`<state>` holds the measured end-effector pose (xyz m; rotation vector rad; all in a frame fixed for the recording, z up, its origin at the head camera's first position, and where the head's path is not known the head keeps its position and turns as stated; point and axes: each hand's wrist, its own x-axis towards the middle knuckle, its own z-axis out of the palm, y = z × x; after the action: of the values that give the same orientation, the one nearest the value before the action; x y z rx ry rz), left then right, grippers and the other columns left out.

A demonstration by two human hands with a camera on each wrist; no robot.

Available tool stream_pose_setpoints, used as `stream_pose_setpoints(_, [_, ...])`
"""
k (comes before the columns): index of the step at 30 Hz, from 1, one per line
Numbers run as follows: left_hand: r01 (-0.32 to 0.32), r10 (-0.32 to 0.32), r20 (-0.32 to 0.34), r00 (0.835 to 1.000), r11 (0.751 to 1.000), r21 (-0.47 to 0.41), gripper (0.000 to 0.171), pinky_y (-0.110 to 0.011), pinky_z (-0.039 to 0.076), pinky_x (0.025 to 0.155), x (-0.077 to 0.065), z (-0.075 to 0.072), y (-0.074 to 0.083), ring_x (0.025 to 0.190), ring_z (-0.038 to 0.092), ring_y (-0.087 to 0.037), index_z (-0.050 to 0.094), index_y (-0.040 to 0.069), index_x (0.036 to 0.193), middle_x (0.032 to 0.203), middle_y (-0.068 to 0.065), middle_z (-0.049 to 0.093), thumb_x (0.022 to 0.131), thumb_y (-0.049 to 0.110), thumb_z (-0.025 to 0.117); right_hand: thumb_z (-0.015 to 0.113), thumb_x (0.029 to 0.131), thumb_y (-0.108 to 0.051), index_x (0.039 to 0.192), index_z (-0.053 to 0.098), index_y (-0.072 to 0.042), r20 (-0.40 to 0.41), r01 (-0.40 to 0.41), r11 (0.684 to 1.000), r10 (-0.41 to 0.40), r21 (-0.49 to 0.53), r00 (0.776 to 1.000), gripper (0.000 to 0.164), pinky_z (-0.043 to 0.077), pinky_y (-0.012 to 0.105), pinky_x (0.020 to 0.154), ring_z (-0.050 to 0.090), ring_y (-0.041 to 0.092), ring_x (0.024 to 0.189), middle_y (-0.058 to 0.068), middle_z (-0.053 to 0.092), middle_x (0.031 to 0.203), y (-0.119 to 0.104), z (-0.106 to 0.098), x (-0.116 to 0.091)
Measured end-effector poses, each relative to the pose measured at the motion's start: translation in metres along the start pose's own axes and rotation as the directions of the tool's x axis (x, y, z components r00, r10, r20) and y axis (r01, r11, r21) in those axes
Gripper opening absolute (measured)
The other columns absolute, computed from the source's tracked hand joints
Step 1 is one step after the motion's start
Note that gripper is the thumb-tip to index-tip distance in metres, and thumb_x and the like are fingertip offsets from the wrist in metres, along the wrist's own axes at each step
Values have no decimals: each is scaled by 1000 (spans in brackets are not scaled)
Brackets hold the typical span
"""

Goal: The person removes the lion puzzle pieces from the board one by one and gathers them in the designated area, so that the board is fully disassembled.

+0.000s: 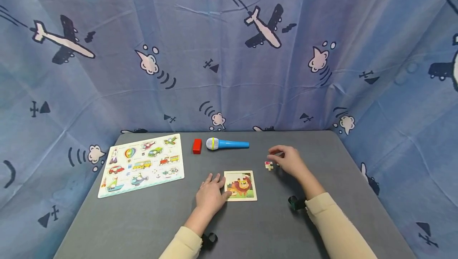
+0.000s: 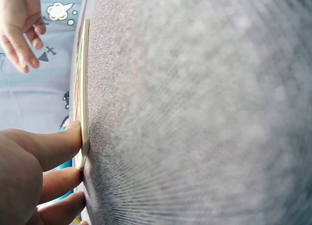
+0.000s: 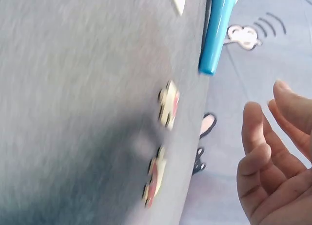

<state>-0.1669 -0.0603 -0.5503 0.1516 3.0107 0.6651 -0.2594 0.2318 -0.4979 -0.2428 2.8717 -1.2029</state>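
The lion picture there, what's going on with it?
A person's left hand touches the left side of the square lion picture, which lies flat on the grey table. The right hand is lifted off the table near two loose jigsaw pieces and looks like it holds nothing. A blue toy microphone and a red block lie farther back, untouched.

Just plain cream long sleeves (image 1: pixel 338 225) on both arms, plus a little black strap (image 1: pixel 295 203) by each cuff (image 1: pixel 318 203)
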Motion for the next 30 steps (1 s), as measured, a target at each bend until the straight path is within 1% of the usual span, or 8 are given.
stream_pose_setpoints(3, [-1, 1, -3, 1000, 1000, -2, 61, -54, 39, 115, -1, 1, -1, 147, 40, -33, 64, 17, 139, 150, -7, 55, 87, 45, 76, 73, 95, -22, 117, 73, -5, 0, 9, 1000, -9, 2, 1000, 28, 53, 31, 66, 67, 20, 82, 9, 75, 107, -9, 9, -3])
stream_pose_setpoints(11, [19, -19, -1, 1000, 1000, -3, 61, -55, 40, 115, -2, 2, 0, 147, 40, -32, 64, 17, 139, 150, -6, 55, 86, 45, 77, 75, 92, -22, 114, 74, -8, 23, 56, 998, -57, 40, 998, 26, 54, 30, 65, 66, 16, 82, 6, 75, 106, -24, 38, -12])
stream_pose_setpoints(13, [20, -20, -2, 1000, 1000, 1, 61, -55, 40, 114, -2, 1, 0, 147, 40, -32, 64, 17, 139, 150, -6, 55, 86, 46, 77, 76, 91, -22, 113, 75, -9, 32, 52, 997, -53, 49, 998, 26, 55, 30, 66, 66, 16, 83, 5, 75, 107, -27, 45, -15])
stream_pose_setpoints(17, [24, -24, 2, 1000, 1000, 7, 61, -55, 40, 114, -1, 0, 2, 147, 40, -33, 65, 17, 139, 149, -6, 55, 86, 46, 77, 76, 92, -21, 113, 75, -10, 67, 46, 997, -50, 57, 997, 25, 56, 32, 70, 66, 15, 84, 3, 75, 107, -30, 58, -18])
stream_pose_setpoints(21, [26, -26, 7, 1000, 1000, 8, 61, -55, 40, 114, -2, 0, 2, 147, 40, -32, 64, 18, 139, 150, -6, 54, 87, 46, 76, 75, 92, -19, 112, 75, -9, 88, 61, 997, -64, 45, 994, 22, 56, 34, 73, 65, 13, 82, 3, 74, 104, -31, 69, -20])
stream_pose_setpoints(23, [24, -24, 8, 1000, 1000, 10, 61, -55, 40, 114, -1, 0, 2, 147, 40, -32, 64, 18, 139, 150, -6, 54, 87, 47, 76, 76, 91, -18, 110, 76, -9, 93, 64, 997, -68, 45, 993, 20, 56, 33, 72, 64, 12, 79, 2, 74, 101, -30, 73, -21])
stream_pose_setpoints(26, [20, -20, 4, 1000, 1000, 12, 61, -55, 40, 114, 0, 0, 2, 147, 40, -32, 64, 18, 139, 150, -6, 55, 87, 47, 76, 77, 90, -19, 107, 77, -12, 116, 48, 998, -52, 42, 992, 18, 52, 29, 68, 60, 12, 76, -2, 72, 95, -28, 79, -21])
stream_pose_setpoints(30, [23, -23, 1, 1000, 1000, 9, 61, -56, 41, 113, 0, 0, 3, 147, 40, -32, 64, 18, 139, 150, -6, 55, 87, 47, 76, 78, 90, -18, 103, 78, -15, 169, 31, 1000, -30, -3, 985, 14, 47, 28, 68, 54, 13, 76, -4, 66, 89, -27, 86, -20])
